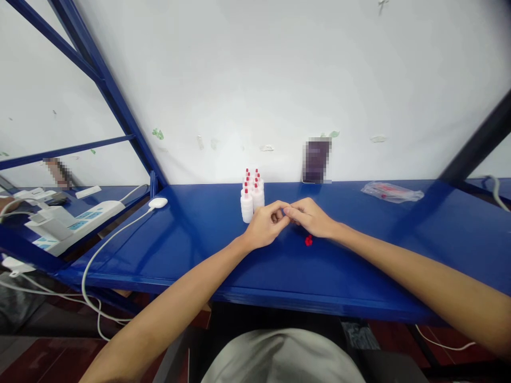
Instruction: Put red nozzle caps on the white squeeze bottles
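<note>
Over the blue table (179, 250), my left hand (268, 223) and my right hand (309, 215) meet fingertip to fingertip. Both are closed in a pinch, and whatever is between the fingers is too small and hidden to make out. Several white bottles (247, 206) with red tips stand upright in a tight group just behind and left of my left hand. A small cluster of red pieces (308, 240) lies on the table just below my right hand.
A clear plastic bag (393, 192) with something red inside lies at the back right. A phone-like dark object (316, 160) leans on the wall. A white cable with a puck (158, 203) crosses the left edge, near a power strip (93, 215).
</note>
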Tool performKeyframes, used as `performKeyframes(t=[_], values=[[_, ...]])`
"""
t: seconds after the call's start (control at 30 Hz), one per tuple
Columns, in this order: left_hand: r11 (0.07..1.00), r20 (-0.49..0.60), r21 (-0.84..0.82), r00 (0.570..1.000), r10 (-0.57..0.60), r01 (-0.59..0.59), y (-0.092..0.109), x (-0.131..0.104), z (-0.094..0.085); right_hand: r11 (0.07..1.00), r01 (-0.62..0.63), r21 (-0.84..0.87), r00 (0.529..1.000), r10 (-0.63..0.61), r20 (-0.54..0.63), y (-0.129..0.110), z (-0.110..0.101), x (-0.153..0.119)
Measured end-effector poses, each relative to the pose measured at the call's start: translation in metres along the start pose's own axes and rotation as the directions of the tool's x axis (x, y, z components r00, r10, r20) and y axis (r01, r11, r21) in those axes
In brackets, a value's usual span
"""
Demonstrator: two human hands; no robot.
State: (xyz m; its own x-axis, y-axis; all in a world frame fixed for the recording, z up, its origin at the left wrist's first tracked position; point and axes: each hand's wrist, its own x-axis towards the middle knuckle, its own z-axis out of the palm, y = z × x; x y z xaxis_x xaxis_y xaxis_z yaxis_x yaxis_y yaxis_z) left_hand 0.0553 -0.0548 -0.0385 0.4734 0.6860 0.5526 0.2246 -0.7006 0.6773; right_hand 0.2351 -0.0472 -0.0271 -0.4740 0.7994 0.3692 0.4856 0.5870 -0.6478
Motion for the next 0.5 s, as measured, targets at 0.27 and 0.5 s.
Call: performKeyframes(t=[0.27,0.5], values=[[0.995,0.018,0.096,1.000,0.007,-0.009,0.006,-0.001,-0.005,0.997,0.077,0.015,0.997,-0.077,0.023,-0.006,0.001,0.001],[0.628,-0.064,0.755,0.975,-0.212,0.186,0.019,-0.004,-0.033,0.996,-0.021,-0.087,0.986,0.006,-0.167,0.015,-0.012,0.003]])
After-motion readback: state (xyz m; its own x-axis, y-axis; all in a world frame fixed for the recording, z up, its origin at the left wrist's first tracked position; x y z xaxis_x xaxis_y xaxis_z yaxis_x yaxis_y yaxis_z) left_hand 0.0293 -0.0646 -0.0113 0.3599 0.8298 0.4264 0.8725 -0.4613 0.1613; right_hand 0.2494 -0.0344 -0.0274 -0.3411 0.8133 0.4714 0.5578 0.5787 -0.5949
